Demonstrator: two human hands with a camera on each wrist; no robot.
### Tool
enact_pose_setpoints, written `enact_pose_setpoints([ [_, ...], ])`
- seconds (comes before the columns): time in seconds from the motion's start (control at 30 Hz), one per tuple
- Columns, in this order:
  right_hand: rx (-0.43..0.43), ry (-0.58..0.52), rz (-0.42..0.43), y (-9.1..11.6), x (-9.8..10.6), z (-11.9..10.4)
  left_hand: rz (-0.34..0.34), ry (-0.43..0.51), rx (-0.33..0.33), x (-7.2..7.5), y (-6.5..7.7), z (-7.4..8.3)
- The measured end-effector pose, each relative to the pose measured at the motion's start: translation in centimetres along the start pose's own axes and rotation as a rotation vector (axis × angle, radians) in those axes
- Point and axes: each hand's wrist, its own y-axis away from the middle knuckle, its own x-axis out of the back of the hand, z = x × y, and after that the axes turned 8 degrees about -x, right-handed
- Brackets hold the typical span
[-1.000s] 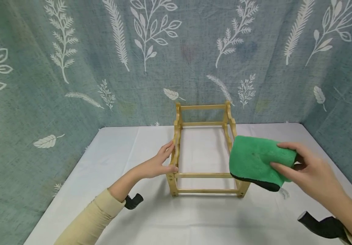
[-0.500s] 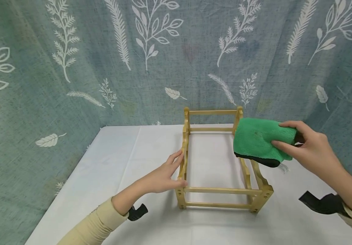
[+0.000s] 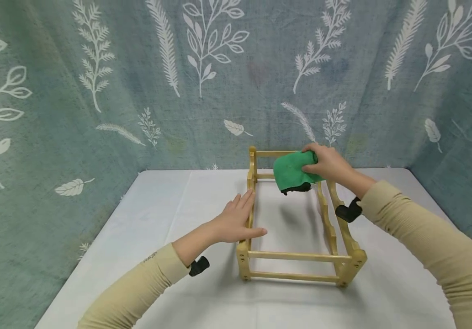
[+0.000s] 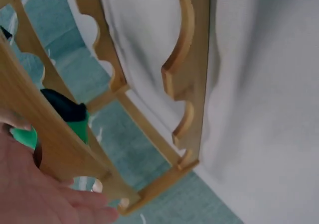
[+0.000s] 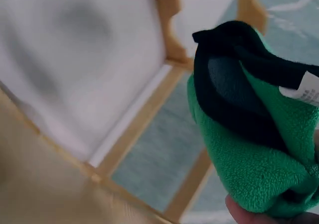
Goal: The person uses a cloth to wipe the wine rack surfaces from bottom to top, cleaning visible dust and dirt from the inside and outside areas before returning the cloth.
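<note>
A light wooden rack (image 3: pixel 299 257) with scalloped side rails stands on the white-covered table. My left hand (image 3: pixel 236 221) lies along its left side rail, fingers straight and thumb spread inward; the left wrist view shows those fingers (image 4: pixel 89 199) against the wood. Over the rack's far right part, my right hand (image 3: pixel 330 164) pinches a folded green cloth (image 3: pixel 293 169) between thumb and fingers. Black edging and a white label (image 5: pixel 310 88) on the cloth show in the right wrist view. The cloth hangs above the rack's opening, overlapping the far crossbars in the head view.
A blue-green curtain (image 3: pixel 203 123) with white leaf prints encloses the back and both sides. White fabric (image 3: pixel 166 205) covers the table up to it. Black straps with mounts (image 3: pixel 348 211) sit at both wrists.
The rack has shifted right and nearer to me. My right hand has carried the cloth left and away, over the rack's far end. My left hand has flattened onto the left rail.
</note>
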Motion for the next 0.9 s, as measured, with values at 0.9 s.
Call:
enact_pose_setpoints([
  [0.9, -0.270, -0.415, 0.007, -10.6, -12.5, 0.5, 0.122, 0.045, 0.032, -1.7, -2.2, 1.2],
])
